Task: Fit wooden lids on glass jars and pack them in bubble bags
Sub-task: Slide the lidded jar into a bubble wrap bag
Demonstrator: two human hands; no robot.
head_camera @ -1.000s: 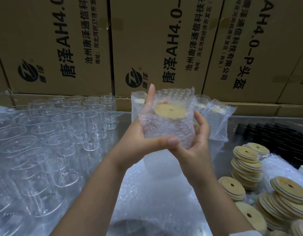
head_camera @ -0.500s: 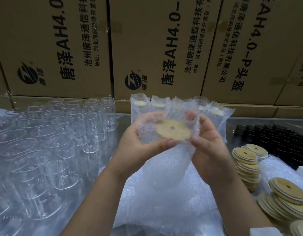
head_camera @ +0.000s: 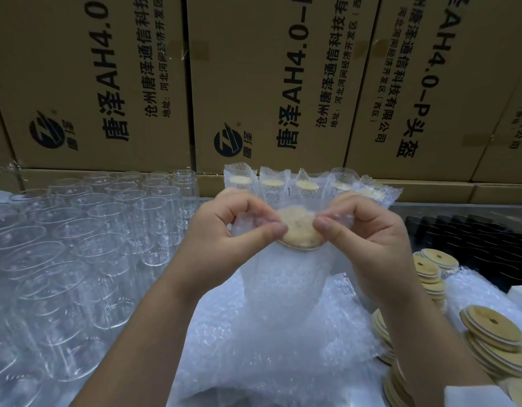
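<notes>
Two hands on one bag here. The left hand (head_camera: 224, 242) and the right hand (head_camera: 371, 245) are both up at the mouth of a bubble bag (head_camera: 286, 304) that stands upright in the middle. Each hand has its fingers (head_camera: 276, 230) curled in, pinching the loose top of the bag between thumb and forefinger, one hand on either side. Inside that bag is a glass jar (head_camera: 283, 268), mostly blurred by the wrap. Its wooden lid (head_camera: 299, 233) sits on top and shows pale and round right between the two thumbs, under a layer of the plastic. The bag's bottom rests on a heap of more bubble bags (head_camera: 268, 356) spread out in front of the person. Just behind the hands there's a row of five packed jars (head_camera: 306, 186), all upright in their own bags with lids showing through the tops, lined up against the foot of a wall of cardboard boxes (head_camera: 283, 83) with black print. Off to the left a big crowd of empty glass jars (head_camera: 101, 230) stands open-mouthed, packed close together. On the right are several stacks of loose wooden lids (head_camera: 430, 268), round with a small hole in the middle, some stacks leaning a bit. Beyond those is something dark and ridged (head_camera: 474, 236) on the counter (head_camera: 459, 207), honestly can't tell what it is.
</notes>
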